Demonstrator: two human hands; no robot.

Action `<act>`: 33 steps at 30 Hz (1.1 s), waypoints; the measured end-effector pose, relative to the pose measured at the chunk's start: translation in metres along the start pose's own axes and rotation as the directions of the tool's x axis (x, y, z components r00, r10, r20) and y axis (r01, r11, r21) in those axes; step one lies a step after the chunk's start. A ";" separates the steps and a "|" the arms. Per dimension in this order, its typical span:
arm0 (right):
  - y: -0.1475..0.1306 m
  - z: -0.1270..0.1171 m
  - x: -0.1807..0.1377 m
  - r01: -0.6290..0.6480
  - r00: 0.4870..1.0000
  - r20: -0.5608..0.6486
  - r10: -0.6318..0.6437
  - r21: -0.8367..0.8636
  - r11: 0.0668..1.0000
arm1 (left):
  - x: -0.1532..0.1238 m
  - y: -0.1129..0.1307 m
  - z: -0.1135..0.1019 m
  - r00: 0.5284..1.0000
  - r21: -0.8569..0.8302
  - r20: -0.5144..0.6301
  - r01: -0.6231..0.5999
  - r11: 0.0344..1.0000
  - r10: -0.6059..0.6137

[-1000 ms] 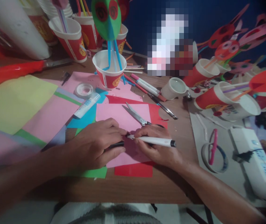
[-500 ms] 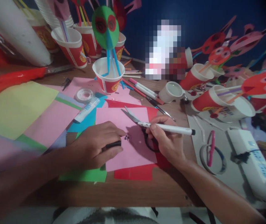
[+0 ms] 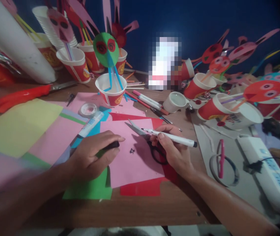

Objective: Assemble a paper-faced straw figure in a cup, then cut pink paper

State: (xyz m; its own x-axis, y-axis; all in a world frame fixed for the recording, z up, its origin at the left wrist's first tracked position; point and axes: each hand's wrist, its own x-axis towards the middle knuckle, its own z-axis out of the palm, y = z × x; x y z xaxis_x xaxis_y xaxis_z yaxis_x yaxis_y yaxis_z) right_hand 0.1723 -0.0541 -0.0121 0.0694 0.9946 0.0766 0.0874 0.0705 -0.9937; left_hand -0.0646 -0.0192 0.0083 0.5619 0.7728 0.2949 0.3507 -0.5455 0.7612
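Note:
My left hand (image 3: 90, 154) is closed around a black marker cap (image 3: 112, 145), above the left edge of a pink paper sheet (image 3: 127, 170). Small black pen marks (image 3: 132, 150) show on that sheet. A white marker (image 3: 176, 138) is pinched in my right hand (image 3: 171, 147), its uncapped tip pointing left over the paper. Scissors (image 3: 138, 128) with black handles sit by the same hand, blades pointing up and left. The fingers partly cover the handle; whether they grip it I cannot tell. Red paper (image 3: 140, 190) and green paper (image 3: 88, 190) stick out from beneath the pink sheet.
A paper cup (image 3: 111, 95) holding a green paper-face figure stands beyond the sheet. Tape (image 3: 88, 110) and a glue tube (image 3: 90, 124) lie left of it, several pens (image 3: 152, 101) behind. A small white cup (image 3: 175, 102) and power strip (image 3: 272, 170) are on the right.
My left hand has drawn back left with the cap, uncovering more of the pen marks. The right hand keeps the marker over the sheet. The whole view has tilted slightly upward.

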 end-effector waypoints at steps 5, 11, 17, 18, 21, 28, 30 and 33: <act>0.000 0.001 0.001 0.052 0.998 -0.042 -0.056 -0.089 0.995 | -0.001 0.001 0.001 0.996 0.110 0.025 0.084 0.990 -0.087; -0.008 0.001 -0.001 0.248 0.968 0.080 -0.236 -0.407 0.879 | -0.001 -0.002 0.000 0.991 0.197 0.058 0.108 0.975 -0.121; -0.006 0.001 0.000 0.294 0.955 0.107 -0.275 -0.427 0.855 | -0.002 -0.005 0.000 0.977 0.206 0.055 0.192 0.959 -0.208; -0.005 0.001 0.000 0.288 0.957 0.100 -0.271 -0.424 0.859 | -0.002 -0.004 0.000 0.976 0.196 0.041 0.201 0.960 -0.213; -0.003 -0.001 0.002 0.291 0.956 0.100 -0.275 -0.418 0.861 | 0.000 -0.003 -0.003 0.981 0.202 0.055 0.173 0.964 -0.187; 0.003 -0.005 0.009 0.503 0.860 0.286 -0.422 -0.612 0.610 | 0.005 0.000 -0.008 0.993 0.236 0.031 0.105 0.966 -0.115; 0.001 -0.004 0.010 0.502 0.858 0.315 -0.405 -0.678 0.536 | 0.006 0.001 -0.009 0.996 0.251 0.006 0.088 0.964 -0.092; -0.002 -0.001 0.009 0.485 0.866 0.339 -0.369 -0.751 0.448 | 0.005 0.003 -0.009 0.997 0.252 -0.017 0.071 0.965 -0.069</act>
State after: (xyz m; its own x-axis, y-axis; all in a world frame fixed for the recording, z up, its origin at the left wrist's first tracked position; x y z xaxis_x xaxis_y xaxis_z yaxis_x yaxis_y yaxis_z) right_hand 0.1738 -0.0455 -0.0096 -0.3086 0.8606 0.4050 0.8191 0.4570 -0.3468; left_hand -0.0671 -0.0139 0.0168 0.5232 0.8142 0.2516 0.5671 -0.5530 0.6104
